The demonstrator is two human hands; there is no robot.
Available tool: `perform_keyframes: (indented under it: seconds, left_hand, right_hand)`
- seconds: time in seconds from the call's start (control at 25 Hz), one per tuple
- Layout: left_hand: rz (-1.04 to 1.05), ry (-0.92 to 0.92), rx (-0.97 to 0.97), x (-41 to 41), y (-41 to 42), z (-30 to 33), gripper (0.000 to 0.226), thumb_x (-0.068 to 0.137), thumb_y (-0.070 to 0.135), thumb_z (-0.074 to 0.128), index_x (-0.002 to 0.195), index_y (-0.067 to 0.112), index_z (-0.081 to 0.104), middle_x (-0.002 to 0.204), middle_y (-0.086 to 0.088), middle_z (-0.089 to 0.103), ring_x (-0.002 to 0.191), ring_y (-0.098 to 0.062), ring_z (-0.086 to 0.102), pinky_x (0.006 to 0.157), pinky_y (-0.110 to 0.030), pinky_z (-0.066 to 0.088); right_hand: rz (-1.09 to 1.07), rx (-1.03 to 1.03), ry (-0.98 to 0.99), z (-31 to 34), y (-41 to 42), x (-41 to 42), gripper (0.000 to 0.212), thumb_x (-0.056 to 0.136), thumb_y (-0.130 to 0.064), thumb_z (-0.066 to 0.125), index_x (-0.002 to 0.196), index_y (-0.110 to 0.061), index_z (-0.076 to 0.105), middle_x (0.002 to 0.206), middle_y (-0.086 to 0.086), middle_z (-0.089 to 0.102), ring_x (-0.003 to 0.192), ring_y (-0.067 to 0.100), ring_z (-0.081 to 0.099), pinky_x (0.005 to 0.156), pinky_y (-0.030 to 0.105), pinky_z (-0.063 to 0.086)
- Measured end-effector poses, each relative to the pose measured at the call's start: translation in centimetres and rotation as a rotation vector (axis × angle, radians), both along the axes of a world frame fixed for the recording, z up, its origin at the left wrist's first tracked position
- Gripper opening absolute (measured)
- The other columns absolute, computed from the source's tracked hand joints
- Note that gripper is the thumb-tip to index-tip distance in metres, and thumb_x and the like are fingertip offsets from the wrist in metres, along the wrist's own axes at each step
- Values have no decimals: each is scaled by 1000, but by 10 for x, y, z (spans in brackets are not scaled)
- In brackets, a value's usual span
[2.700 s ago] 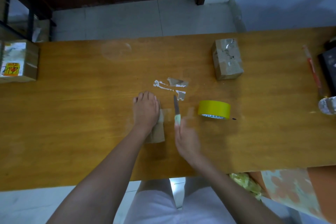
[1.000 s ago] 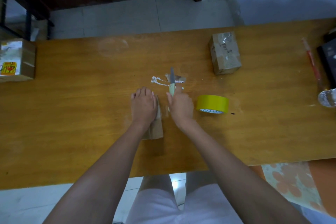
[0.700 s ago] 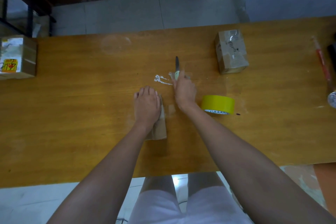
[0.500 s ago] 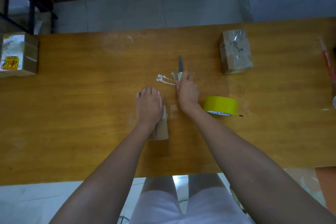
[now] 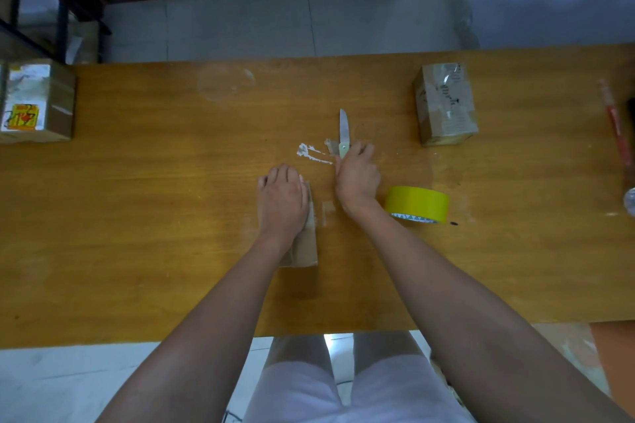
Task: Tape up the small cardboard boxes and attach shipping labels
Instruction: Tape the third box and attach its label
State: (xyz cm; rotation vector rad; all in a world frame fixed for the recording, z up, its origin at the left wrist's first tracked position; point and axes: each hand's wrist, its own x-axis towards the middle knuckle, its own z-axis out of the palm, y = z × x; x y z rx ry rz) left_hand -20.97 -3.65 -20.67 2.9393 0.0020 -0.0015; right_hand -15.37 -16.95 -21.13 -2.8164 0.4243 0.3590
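Note:
A small cardboard box [image 5: 304, 245] sits at the middle of the wooden table [image 5: 137, 233]. My left hand [image 5: 282, 201] lies flat on its top, fingers straight, hiding most of it. My right hand [image 5: 356, 172] grips the pale green handle of a folding knife [image 5: 343, 130], blade pointing away from me, over scraps of white paper and clear tape [image 5: 314, 153]. A yellow tape roll [image 5: 416, 204] lies just right of my right wrist. A taped small box [image 5: 445, 103] stands at the back right.
A larger taped box with a yellow sticker [image 5: 36, 101] sits at the table's left end. A red-handled tool [image 5: 616, 124] and a shiny object [image 5: 630, 201] lie at the right edge. Tiled floor lies beyond the far edge.
My right hand has carried the knife away from beside the box up to the tape scraps. My left hand has stayed on the box.

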Motion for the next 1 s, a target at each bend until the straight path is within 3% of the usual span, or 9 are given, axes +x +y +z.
perform_keyframes:
  seconds: [0.16,0.28,0.4,0.56,0.8,1.0]
  left_hand:
    - [4,13,-76,-1,3,4,32,102,22,30,90,9,57,85,-5,55,82,-22,51,76,-37,40]
    - [31,9,-244,-2,11,9,29,103,17,32,87,7,54,84,-1,45,82,-22,47,77,-35,36]
    - [82,-10,-389,-5,20,17,25,104,11,35,81,11,42,84,-3,42,81,-19,39,77,-33,32]
    - [123,-49,-467,-7,17,36,29,105,16,31,80,9,42,81,-4,44,78,-20,40,75,-30,28]
    - [140,-164,-588,8,0,85,34,103,21,27,83,4,50,81,-8,49,79,-24,45,75,-36,33]
    - [135,-228,-687,13,-18,125,32,103,19,27,84,9,51,83,-5,50,82,-23,49,79,-44,41]
  right_hand:
    - [32,268,-165,29,0,-27,34,98,-36,51,117,-8,53,118,10,51,84,27,62,65,34,49]
    - [71,620,-25,43,5,-68,28,94,-38,56,107,-14,63,101,2,62,88,16,61,77,34,52]
    - [-21,861,149,48,13,-96,33,90,-42,63,108,-14,64,98,1,65,89,14,61,80,31,53]
    - [-228,1111,107,65,13,-101,21,87,-30,71,98,-13,65,90,-2,63,83,10,57,75,24,48]
    - [-256,1243,-44,107,-1,-90,10,86,-19,72,80,-17,65,69,-9,60,64,2,54,54,16,44]
    - [-366,1223,-91,122,-17,-85,42,78,-39,78,111,-23,58,106,-3,58,96,10,56,84,27,50]
